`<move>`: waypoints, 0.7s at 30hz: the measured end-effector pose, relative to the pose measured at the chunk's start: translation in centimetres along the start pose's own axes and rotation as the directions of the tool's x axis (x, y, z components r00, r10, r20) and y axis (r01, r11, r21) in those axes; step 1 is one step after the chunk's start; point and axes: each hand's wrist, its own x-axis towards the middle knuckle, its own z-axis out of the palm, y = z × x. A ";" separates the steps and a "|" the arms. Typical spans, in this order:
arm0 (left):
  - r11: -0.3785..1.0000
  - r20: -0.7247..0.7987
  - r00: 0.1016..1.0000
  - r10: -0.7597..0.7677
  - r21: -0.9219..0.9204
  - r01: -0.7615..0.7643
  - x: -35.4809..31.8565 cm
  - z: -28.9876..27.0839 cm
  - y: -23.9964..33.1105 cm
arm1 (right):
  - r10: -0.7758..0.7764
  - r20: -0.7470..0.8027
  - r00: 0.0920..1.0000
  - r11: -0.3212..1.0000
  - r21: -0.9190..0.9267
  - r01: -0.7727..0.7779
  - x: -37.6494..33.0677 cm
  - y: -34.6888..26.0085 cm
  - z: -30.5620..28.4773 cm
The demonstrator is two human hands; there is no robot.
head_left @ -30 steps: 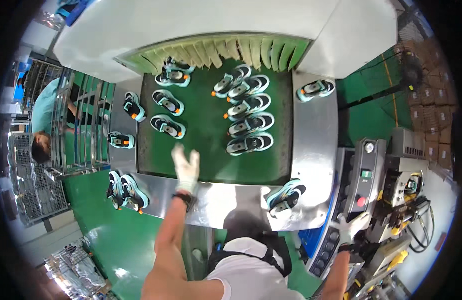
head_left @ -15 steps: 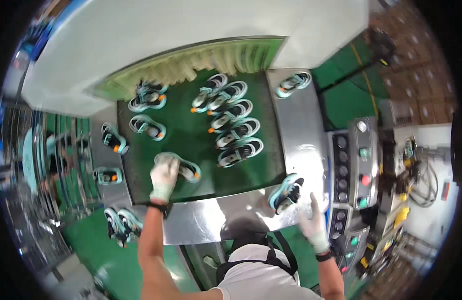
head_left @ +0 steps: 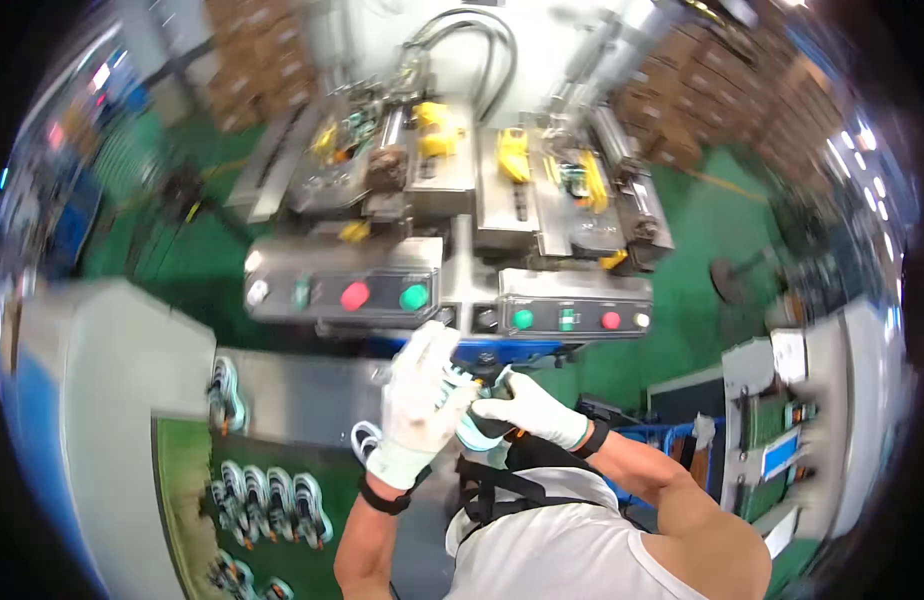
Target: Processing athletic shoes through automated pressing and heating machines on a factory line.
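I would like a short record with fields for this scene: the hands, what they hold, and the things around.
left hand: white glove, on a shoe
right hand: white glove, gripping the same shoe
held thing: teal and white shoe, partly hidden between both hands
in front: metal machine with red and green buttons
lower left: shoes in rows on a green belt

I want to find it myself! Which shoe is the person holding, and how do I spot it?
Find the steel machine with the round red and green buttons. Just below it, two white-gloved hands meet: the left hand and the right hand. The teal shoe is between them, lifted up, unlike the other shoes lying on the green belt.
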 end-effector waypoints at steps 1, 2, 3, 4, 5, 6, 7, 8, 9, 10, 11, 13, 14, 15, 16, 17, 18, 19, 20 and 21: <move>0.992 -0.027 0.992 0.126 0.027 -0.125 2.7 1.2 0.5 | -0.027 -0.034 0.999 0.984 0.177 0.033 -2.0 -1.4 -2.3; 0.949 0.038 0.960 0.277 0.148 -0.279 6.1 2.5 2.3 | -0.038 -0.144 0.989 0.943 0.322 0.083 -3.7 -1.9 -5.2; 0.996 0.024 0.996 0.089 -0.018 -0.089 7.8 4.7 2.2 | -0.039 -0.228 0.973 0.880 0.454 0.142 -5.2 -2.6 -7.5; 0.990 0.036 0.998 0.047 -0.136 -0.041 9.8 7.0 2.7 | -0.081 -0.314 0.946 0.808 0.535 0.247 -7.0 -4.4 -9.2; 0.969 0.055 0.998 -0.001 -0.246 0.015 11.8 9.3 3.2 | -0.104 -0.354 0.929 0.764 0.570 0.303 -7.3 -1.9 -12.8; 0.964 0.096 0.995 -0.009 -0.263 0.034 13.5 12.2 2.7 | -0.119 -0.408 0.905 0.709 0.603 0.365 -8.3 -1.7 -15.0; 0.943 0.127 0.991 -0.050 -0.320 0.089 15.3 14.9 3.6 | -0.126 -0.451 0.884 0.650 0.635 0.416 -9.0 -1.5 -16.9; 0.923 0.187 0.979 -0.082 -0.356 0.145 17.3 18.2 3.6 | -0.140 -0.521 0.842 0.658 0.586 0.472 -9.7 -1.3 -19.0; 0.899 0.245 0.963 -0.114 -0.387 0.205 19.3 22.0 2.7 | -0.105 -0.559 0.823 0.606 0.620 0.499 -10.4 -1.3 -20.4; 0.940 0.263 0.961 -0.090 -0.296 0.169 21.2 25.9 1.4 | -0.107 -0.623 0.775 0.582 0.593 0.557 -10.5 -1.0 -21.6; 0.969 0.279 0.958 -0.066 -0.211 0.128 23.2 30.2 -0.5 | -0.107 -0.684 0.721 0.564 0.556 0.611 -10.6 -0.6 -22.8; 0.973 0.273 0.936 -0.223 0.000 0.232 27.3 38.4 -6.1 | -0.041 -0.726 0.686 0.568 0.548 0.614 -10.7 1.0 -24.6; 0.942 0.316 0.887 -0.336 0.112 0.317 29.7 41.2 -6.9 | -0.012 -0.705 0.710 0.573 0.577 0.582 -11.3 1.2 -25.2; 0.895 0.347 0.826 -0.443 0.224 0.386 31.4 44.0 -7.9 | -0.010 -0.717 0.697 0.526 0.589 0.614 -11.8 -0.1 -25.1; 0.881 0.254 0.849 -0.464 0.237 0.410 32.8 45.1 -15.4 | -0.030 -0.688 0.725 0.554 0.593 0.585 -11.3 0.3 -25.2; 0.857 0.306 0.815 -0.492 0.336 0.391 32.2 49.5 -12.4 | 0.043 -0.742 0.669 0.570 0.569 0.594 -12.1 2.9 -25.6; 0.824 0.280 0.799 -0.532 0.388 0.413 32.4 51.1 -13.6 | 0.052 -0.749 0.661 0.587 0.558 0.586 -12.4 3.5 -25.6; 0.775 0.220 0.784 -0.580 0.444 0.449 32.7 51.6 -16.6 | 0.048 -0.737 0.674 0.608 0.557 0.565 -12.4 3.3 -25.5; 0.689 0.251 0.831 -0.497 0.695 0.203 34.8 48.1 -24.4 | -0.029 -0.729 0.684 0.610 0.530 0.589 -11.4 2.4 -25.3; 0.815 0.319 0.786 -0.529 0.447 0.368 33.1 53.8 -14.7 | 0.101 -0.807 0.582 0.615 0.511 0.601 -12.4 4.0 -26.0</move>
